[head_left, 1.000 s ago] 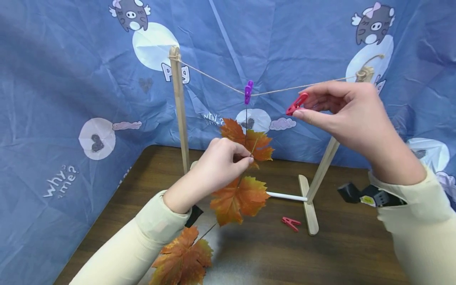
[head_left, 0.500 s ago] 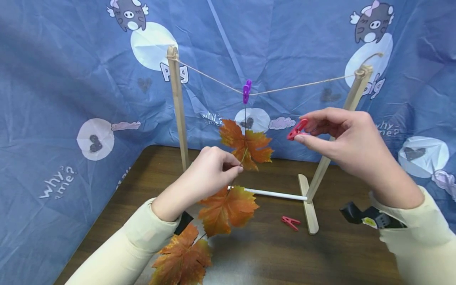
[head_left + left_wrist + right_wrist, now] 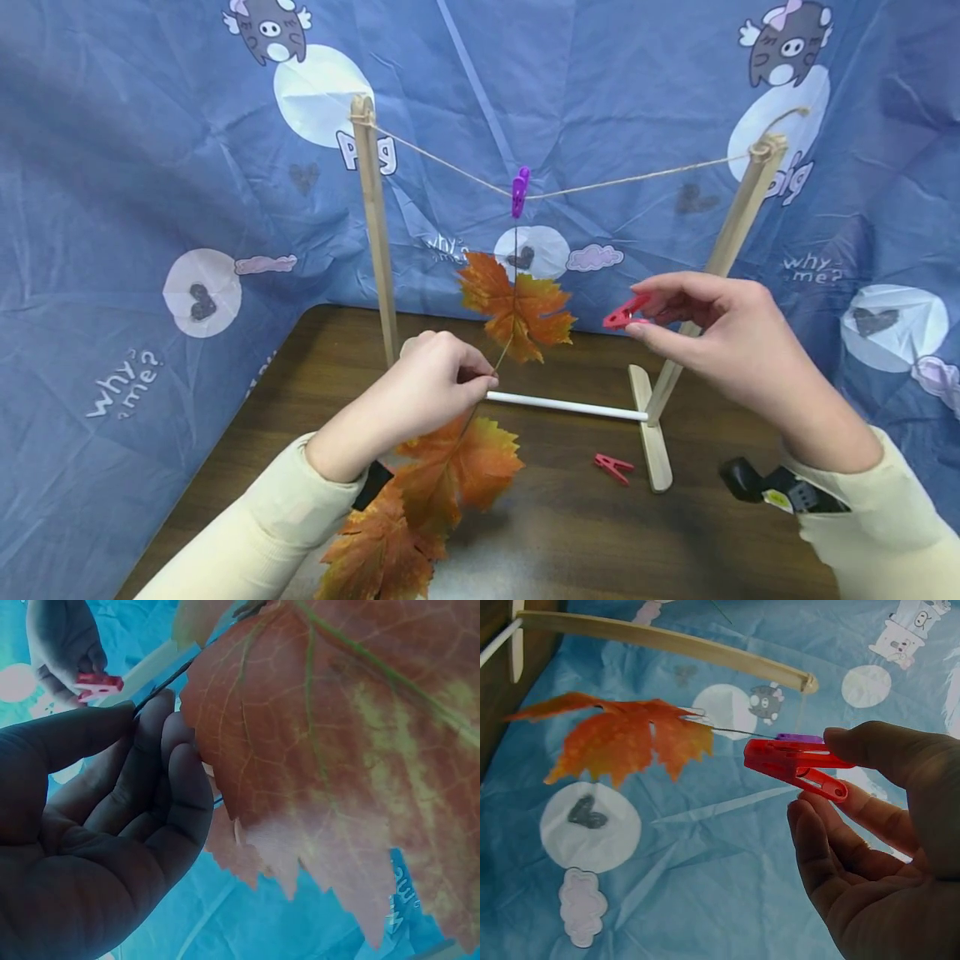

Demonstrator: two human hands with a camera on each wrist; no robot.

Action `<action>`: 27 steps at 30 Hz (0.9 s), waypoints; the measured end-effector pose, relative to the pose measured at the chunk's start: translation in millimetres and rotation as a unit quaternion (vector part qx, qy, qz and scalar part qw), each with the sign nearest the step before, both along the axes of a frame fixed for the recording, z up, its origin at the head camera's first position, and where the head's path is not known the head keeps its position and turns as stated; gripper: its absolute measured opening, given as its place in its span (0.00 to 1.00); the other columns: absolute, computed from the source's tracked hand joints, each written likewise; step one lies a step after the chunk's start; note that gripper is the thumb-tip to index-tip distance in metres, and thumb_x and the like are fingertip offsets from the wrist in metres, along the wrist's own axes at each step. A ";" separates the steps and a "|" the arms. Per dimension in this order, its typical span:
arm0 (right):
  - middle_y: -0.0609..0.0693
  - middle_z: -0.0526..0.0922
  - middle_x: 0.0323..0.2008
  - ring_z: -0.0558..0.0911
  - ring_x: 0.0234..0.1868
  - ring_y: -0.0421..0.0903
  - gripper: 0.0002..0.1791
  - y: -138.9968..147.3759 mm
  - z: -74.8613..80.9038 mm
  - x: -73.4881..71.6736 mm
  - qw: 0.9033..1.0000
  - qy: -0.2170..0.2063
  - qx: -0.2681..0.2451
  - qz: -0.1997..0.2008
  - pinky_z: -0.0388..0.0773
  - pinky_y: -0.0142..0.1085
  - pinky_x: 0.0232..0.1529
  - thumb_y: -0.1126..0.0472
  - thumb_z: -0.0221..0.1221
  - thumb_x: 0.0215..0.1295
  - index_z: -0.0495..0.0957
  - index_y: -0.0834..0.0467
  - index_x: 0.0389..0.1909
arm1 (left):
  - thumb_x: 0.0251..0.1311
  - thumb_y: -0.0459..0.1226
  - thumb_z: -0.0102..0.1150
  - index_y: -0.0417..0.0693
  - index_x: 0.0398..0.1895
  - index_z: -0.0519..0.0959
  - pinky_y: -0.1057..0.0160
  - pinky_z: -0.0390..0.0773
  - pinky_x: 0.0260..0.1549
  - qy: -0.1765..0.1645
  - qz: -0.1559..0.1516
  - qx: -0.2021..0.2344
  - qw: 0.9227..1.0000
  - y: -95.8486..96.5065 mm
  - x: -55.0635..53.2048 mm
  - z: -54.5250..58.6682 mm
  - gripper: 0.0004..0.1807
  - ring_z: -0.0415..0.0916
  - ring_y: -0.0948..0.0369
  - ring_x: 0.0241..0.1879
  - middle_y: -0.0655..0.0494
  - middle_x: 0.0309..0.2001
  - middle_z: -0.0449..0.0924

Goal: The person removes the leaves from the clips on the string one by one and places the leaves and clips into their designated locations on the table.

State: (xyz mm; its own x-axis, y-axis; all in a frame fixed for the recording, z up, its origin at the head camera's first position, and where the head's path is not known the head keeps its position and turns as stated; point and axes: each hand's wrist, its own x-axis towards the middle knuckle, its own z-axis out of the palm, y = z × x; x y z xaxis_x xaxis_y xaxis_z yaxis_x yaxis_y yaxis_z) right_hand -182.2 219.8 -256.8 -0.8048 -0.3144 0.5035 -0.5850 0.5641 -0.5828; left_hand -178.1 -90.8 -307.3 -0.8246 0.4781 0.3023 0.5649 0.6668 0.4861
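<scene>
My left hand (image 3: 431, 383) pinches a thin dark stem (image 3: 171, 679) between thumb and fingers. Below that hand, a middle orange leaf (image 3: 472, 471) overlaps a lower leaf (image 3: 378, 550). An upper orange leaf (image 3: 517, 307) hangs under a purple clothespin (image 3: 520, 193) on the string (image 3: 622, 182). Whether the pinched stem joins this upper leaf I cannot tell. To the right, my right hand (image 3: 723, 342) pinches a red clothespin (image 3: 624, 313) by its handle ends; in the right wrist view the clothespin (image 3: 787, 761) has nothing clamped in its tip.
Two wooden posts, left (image 3: 375, 233) and right (image 3: 738, 221), hold up the sagging string. A white rod (image 3: 570, 406) runs low to the right post's wooden foot (image 3: 651, 442). Another red clothespin (image 3: 614, 468) lies on the dark wooden table (image 3: 555, 533). Blue printed cloth (image 3: 187, 167) stands behind.
My left hand has moved down and left with the stem, and the middle leaf has shifted the same way. My right hand has come down from beside the string with the red clothespin.
</scene>
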 end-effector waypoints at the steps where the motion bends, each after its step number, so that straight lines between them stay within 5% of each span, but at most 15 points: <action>1: 0.47 0.87 0.36 0.85 0.36 0.40 0.19 0.6 -2.6 0.2 1.000 -0.003 0.004 -0.002 0.77 0.25 0.33 0.67 0.75 0.57 0.86 0.56 0.50 | 0.60 0.36 0.68 0.52 0.31 0.91 0.58 0.72 0.33 0.003 -0.004 -0.001 1.000 -0.9 -0.3 -1.6 0.04 0.74 0.68 0.26 0.72 0.26 0.84; 9: 0.46 0.87 0.33 0.85 0.32 0.42 0.16 4.8 -26.6 1.4 0.999 -0.026 0.022 -0.007 0.78 0.28 0.29 0.63 0.76 0.56 0.86 0.56 0.46 | 0.60 0.33 0.67 0.50 0.29 0.91 0.58 0.68 0.39 -0.010 -0.034 -0.008 0.999 -6.7 -1.3 -12.7 0.05 0.76 0.72 0.28 0.70 0.26 0.84; 14: 0.43 0.86 0.35 0.85 0.33 0.41 0.15 9.5 -45.9 0.4 0.999 -0.023 0.032 0.001 0.78 0.29 0.29 0.63 0.76 0.56 0.87 0.54 0.44 | 0.60 0.29 0.66 0.44 0.29 0.89 0.66 0.75 0.30 -0.043 -0.057 0.013 0.997 -8.8 -1.7 -19.7 0.06 0.74 0.70 0.25 0.65 0.25 0.83; 27: 0.42 0.85 0.37 0.82 0.33 0.39 0.14 16.9 -82.6 -3.3 0.997 -0.014 0.073 0.006 0.79 0.32 0.31 0.65 0.74 0.59 0.87 0.56 0.46 | 0.59 0.28 0.66 0.45 0.26 0.88 0.67 0.73 0.26 -0.065 -0.059 -0.021 0.996 -13.4 -0.7 -30.5 0.07 0.71 0.70 0.23 0.67 0.23 0.81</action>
